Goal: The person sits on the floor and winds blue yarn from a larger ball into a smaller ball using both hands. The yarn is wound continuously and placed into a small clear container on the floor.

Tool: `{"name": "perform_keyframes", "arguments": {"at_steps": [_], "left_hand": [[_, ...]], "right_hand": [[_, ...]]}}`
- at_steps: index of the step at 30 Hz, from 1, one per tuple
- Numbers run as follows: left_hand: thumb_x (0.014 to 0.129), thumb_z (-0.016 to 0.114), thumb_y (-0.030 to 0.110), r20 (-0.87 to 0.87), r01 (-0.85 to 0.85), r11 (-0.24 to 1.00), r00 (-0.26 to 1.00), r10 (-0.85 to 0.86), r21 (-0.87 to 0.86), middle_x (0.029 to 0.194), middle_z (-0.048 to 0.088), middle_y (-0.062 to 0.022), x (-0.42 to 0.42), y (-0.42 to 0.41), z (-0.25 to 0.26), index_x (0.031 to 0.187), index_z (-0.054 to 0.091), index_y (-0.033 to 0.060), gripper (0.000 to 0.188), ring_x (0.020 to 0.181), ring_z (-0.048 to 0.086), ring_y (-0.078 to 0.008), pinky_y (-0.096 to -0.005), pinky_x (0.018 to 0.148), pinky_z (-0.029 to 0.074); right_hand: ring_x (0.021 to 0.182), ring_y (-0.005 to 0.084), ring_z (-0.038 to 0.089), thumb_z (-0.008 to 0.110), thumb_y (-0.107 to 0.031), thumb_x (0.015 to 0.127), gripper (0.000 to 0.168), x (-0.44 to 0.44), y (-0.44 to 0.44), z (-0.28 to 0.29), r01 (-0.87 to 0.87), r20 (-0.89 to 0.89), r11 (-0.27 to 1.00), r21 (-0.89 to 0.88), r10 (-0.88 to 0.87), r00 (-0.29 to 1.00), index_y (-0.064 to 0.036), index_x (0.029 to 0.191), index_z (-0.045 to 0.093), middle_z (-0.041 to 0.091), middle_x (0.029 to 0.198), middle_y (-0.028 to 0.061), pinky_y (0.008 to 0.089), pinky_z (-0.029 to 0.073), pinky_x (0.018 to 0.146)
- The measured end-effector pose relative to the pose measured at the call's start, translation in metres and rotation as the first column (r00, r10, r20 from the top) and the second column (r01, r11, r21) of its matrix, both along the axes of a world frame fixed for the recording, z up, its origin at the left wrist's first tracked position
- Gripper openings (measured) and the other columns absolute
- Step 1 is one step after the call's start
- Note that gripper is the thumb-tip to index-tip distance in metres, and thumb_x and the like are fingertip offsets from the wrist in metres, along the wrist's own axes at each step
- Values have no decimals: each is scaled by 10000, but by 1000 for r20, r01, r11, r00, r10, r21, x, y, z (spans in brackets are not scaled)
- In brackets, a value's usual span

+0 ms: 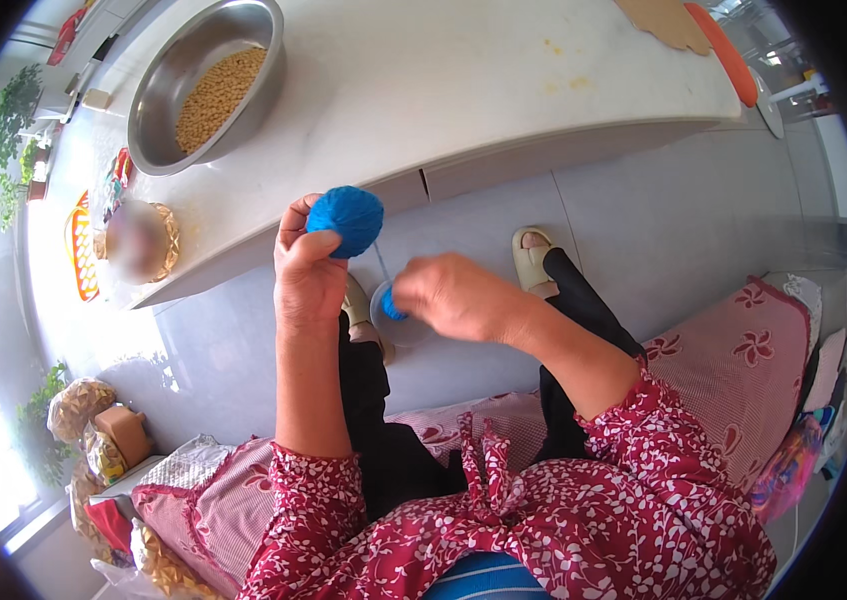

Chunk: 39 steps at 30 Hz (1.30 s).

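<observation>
My left hand (311, 255) holds a ball of blue yarn (348, 219) between thumb and fingers, near the counter's front edge. A strand of yarn (381, 259) runs down from the ball towards my right hand (442, 296), which is blurred, its fingers bent. Whether the right fingers pinch the strand cannot be told. Below and partly behind them, more blue yarn (393, 306) lies in a pale round container (408, 331) between my feet.
On the white counter (408, 82) stand a metal basin (205, 90) of yellowish beans (221, 94) and a gold-rimmed item (168, 240), with an orange basket (82, 247) beyond. A pink patterned cover (723, 375) lies on the seat under me. Bags and a cardboard box (123, 433) are at the lower left.
</observation>
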<state>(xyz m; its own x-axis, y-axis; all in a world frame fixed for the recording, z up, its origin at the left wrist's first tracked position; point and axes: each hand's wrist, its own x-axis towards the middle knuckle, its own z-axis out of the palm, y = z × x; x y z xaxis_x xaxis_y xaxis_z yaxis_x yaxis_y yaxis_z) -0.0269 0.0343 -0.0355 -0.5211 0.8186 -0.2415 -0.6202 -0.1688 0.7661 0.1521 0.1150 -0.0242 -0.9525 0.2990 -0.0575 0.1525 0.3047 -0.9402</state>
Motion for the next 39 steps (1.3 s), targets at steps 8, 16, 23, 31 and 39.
{"name": "perform_keyframes", "arguments": {"at_steps": [8,16,23,31,39], "left_hand": [[565,674,4,-157,531,815,807,-570,-231,992,615,-89,14,-1,19,1072,558,-28,521,907,599,-189,-324,794,505],[682,662,77,45,4,999,999,-5,37,1050,608,-162,0,7,4,1125,530,5,467,957,617,-289,-391,818,516],[578,716,-7,-293,553,765,710,-640,-331,964,605,-64,16,-1,14,1066,571,-25,509,901,584,-159,-299,789,492],[631,650,97,362,-59,990,932,9,129,1011,613,-160,7,0,15,1100,515,6,497,927,629,-301,-398,799,532],[540,682,6,-225,460,832,814,-535,-312,970,612,-83,11,-8,14,1041,542,10,520,892,602,-184,-299,767,504]], "right_hand": [[644,51,495,624,-107,906,103,14,45,28,257,-52,737,-625,-368,928,-23,850,645,560,704,-31,210,401,566],[724,304,581,627,-146,878,130,3,0,-4,-11,67,998,62,7,998,-17,859,616,587,750,133,396,469,690],[697,57,483,642,-148,915,149,11,38,32,228,-77,836,-498,-305,949,-20,839,630,550,706,-10,240,419,632],[708,104,520,648,-127,885,119,1,15,-18,92,8,914,396,-104,995,-15,850,630,558,734,32,271,427,649],[718,52,513,628,-123,919,138,6,37,33,237,-83,827,-510,-322,943,-4,855,651,609,754,-32,246,440,621]]}}
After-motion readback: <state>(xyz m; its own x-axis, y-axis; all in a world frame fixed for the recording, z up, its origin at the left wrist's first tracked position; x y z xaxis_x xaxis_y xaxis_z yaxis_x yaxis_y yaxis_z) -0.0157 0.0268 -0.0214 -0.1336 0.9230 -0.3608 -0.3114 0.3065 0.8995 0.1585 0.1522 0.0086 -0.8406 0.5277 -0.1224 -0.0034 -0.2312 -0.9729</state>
